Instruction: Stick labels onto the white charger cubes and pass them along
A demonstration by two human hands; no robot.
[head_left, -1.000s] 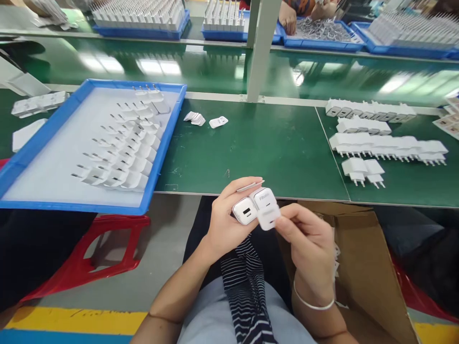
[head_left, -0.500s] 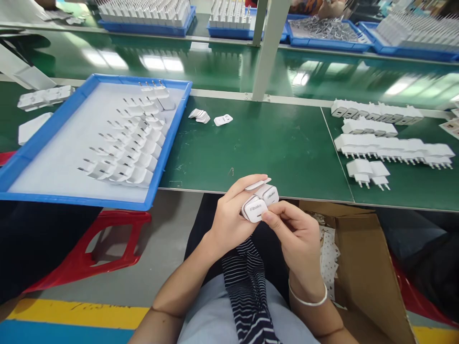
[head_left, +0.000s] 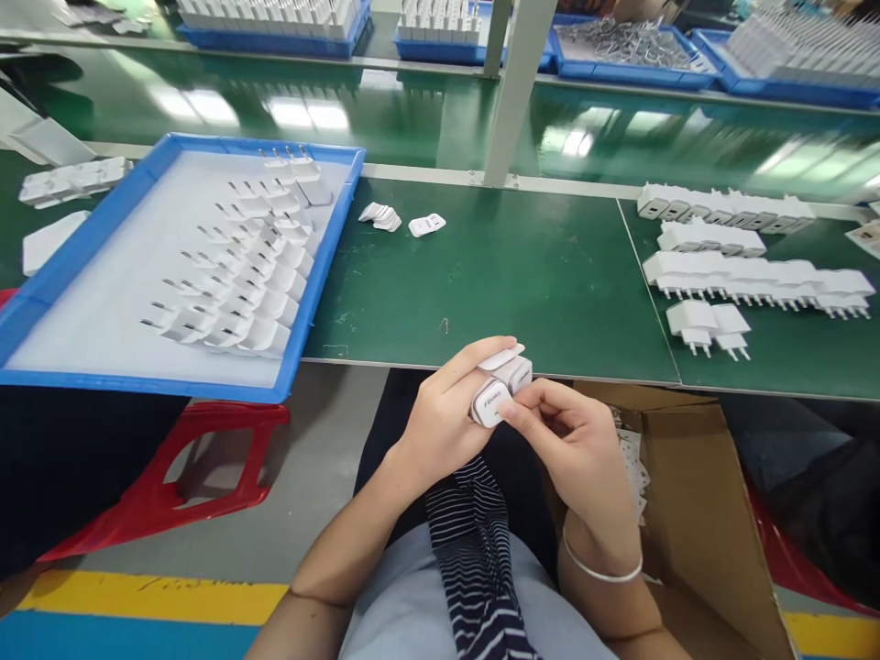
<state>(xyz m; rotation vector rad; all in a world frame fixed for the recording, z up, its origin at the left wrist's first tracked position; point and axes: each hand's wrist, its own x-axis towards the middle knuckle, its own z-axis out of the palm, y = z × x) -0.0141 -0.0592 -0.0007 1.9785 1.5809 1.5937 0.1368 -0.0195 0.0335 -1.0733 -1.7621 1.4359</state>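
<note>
My left hand (head_left: 440, 417) is wrapped round two white chargers, the nearer charger (head_left: 489, 403) with dark lettering on its face and the other charger (head_left: 517, 374) just behind it. A thin white cover piece (head_left: 500, 357) lies under the left fingertips, above the chargers. My right hand (head_left: 574, 431) is closed in a pinch, its thumb and fingertips against the right edge of the nearer charger; whether they grip anything else is hidden. Ahead on the green table (head_left: 522, 275) lie a small stack of white covers (head_left: 379, 216) and a single white cover (head_left: 427, 225).
A blue-rimmed tray (head_left: 294, 339) with rows of white plugs (head_left: 254, 284) stands at left. More chargers (head_left: 756, 280) line the right side. A metal post (head_left: 512, 101) rises at the back. Below the table are a cardboard box (head_left: 708, 495) and a red stool (head_left: 240, 417).
The nearer charger has tilted slightly in my left hand. My right wrist has shifted a little to the right. The view has moved slightly.
</note>
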